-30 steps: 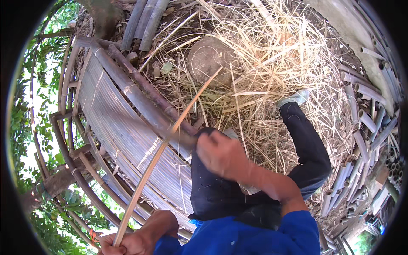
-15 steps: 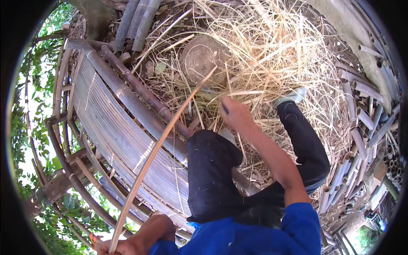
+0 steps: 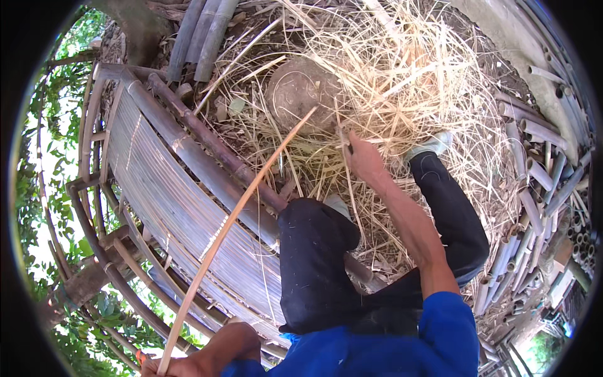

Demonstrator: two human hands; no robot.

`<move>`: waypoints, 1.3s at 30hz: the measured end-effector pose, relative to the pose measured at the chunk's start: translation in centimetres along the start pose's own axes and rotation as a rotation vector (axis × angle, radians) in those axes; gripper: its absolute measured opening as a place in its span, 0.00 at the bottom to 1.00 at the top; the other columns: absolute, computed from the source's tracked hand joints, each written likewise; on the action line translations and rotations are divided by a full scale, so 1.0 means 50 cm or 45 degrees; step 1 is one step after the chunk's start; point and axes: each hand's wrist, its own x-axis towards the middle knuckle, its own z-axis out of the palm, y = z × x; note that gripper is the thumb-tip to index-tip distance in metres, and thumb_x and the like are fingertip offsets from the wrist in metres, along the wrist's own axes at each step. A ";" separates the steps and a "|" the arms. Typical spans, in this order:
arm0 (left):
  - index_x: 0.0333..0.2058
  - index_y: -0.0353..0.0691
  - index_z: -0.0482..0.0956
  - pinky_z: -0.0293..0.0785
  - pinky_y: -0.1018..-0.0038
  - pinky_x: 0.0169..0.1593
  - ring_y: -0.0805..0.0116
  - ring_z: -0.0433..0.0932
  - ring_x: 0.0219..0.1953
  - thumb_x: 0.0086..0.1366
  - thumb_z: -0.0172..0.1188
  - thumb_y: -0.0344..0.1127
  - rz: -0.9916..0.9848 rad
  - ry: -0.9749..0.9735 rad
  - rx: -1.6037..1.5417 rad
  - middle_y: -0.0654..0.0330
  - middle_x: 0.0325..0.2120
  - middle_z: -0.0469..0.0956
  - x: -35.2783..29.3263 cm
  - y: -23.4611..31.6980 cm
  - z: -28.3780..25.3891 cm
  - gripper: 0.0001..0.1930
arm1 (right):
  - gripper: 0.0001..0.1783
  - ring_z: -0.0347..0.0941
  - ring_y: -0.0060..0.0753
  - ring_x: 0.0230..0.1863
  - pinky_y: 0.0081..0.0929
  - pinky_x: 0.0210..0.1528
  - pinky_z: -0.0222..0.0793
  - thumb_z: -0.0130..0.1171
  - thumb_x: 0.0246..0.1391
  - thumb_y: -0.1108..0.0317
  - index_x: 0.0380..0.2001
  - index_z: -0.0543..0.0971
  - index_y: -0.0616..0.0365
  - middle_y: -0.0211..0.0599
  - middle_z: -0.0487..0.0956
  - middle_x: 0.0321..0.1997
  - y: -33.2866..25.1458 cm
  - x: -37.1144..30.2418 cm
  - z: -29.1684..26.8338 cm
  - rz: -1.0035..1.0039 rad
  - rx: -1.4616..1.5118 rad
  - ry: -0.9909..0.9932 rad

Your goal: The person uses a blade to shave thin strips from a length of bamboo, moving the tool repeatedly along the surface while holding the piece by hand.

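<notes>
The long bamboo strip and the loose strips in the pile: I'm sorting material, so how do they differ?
The long bamboo strip is a single, gently curved, orange-tan length rising from near the left hand; the loose strips are pale yellow, thinner and tangled in a heap on the ground, where the right hand reaches. Both look like dry split bamboo.

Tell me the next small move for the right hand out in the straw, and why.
Probably close the right hand on a thin strip and draw it back toward the lap. That arm is stretched out into the loose straw pile, fingers on a few strands, while the left hand grips the base of a long bamboo strip that slants up over the woven bamboo panel.
</notes>
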 end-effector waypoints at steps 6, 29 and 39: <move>0.30 0.45 0.62 0.55 0.80 0.19 0.76 0.54 0.19 0.80 0.39 0.45 0.022 0.058 0.129 0.70 0.19 0.53 -0.014 0.015 0.010 0.17 | 0.08 0.76 0.43 0.19 0.41 0.20 0.73 0.56 0.65 0.64 0.40 0.72 0.56 0.44 0.77 0.24 -0.103 -0.109 0.043 -0.498 -0.028 0.303; 0.45 0.40 0.73 0.68 0.50 0.65 0.53 0.80 0.45 0.77 0.50 0.45 -0.707 0.813 0.173 0.54 0.31 0.80 0.158 0.307 -0.288 0.14 | 0.22 0.79 0.26 0.26 0.27 0.22 0.71 0.65 0.62 0.56 0.50 0.76 0.60 0.33 0.78 0.26 -0.392 -0.593 -0.093 0.215 0.701 0.111; 0.44 0.41 0.71 0.78 0.57 0.55 0.57 0.84 0.44 0.74 0.57 0.37 -1.326 0.921 0.107 0.50 0.37 0.84 -0.094 0.637 -0.402 0.08 | 0.19 0.81 0.29 0.30 0.25 0.21 0.72 0.68 0.61 0.64 0.49 0.73 0.58 0.37 0.81 0.40 -0.604 -0.893 -0.011 -0.078 1.372 0.630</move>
